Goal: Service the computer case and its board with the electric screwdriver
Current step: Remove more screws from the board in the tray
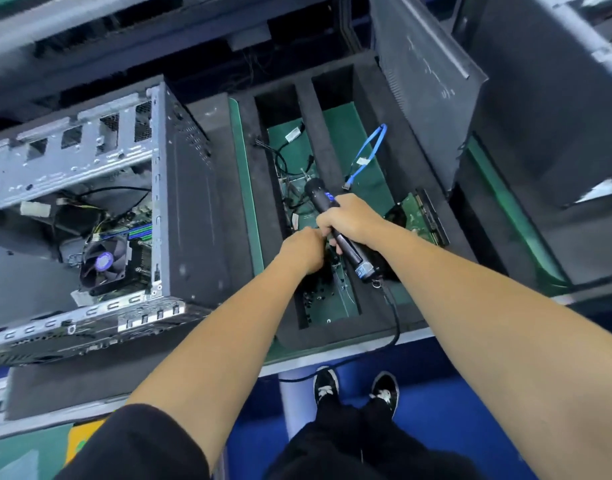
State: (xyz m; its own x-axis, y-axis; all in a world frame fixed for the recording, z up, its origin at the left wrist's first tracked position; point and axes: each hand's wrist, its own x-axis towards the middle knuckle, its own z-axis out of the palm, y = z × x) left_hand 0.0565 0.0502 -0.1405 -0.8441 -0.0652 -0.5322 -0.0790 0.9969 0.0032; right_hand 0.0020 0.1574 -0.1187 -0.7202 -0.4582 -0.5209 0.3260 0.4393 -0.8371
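Foam tray (332,329): black, soft-looking insert on the bench, cut into long rectangular compartments with green floors showing through
Left compartment: black cables (286,157) at the far end, a scatter of small dark screws (315,292) at the near end
Right compartment: a blue flat cable (370,150), looped, with a black connector at its tip
Beside the tray, right: a green circuit board (423,216) with a black edge, lying tilted against the foam
Computer case (100,209): stands left of the tray, side open; bare grey perforated steel frame, black outer panels
Inside the case: the board (138,233) with a black cooler fan (105,265) and loose wires
Electric screwdriver (332,220): black cylindrical body, blue label near the cord end, held over the left compartment with its tip pointing away from the person; a black cord (394,327) trails over the bench edge
Right hand (349,221): fingers wrapped around the screwdriver's middle, forearm extended
Left hand (302,249): knuckles up, fingers curled at the screwdriver just below the right hand; whether it grasps the tool or some small thing cannot be told
Black panel (425,98): flat scuffed sheet leaning upright behind the tray
Floor: blue, with the person's black shoes (356,388)
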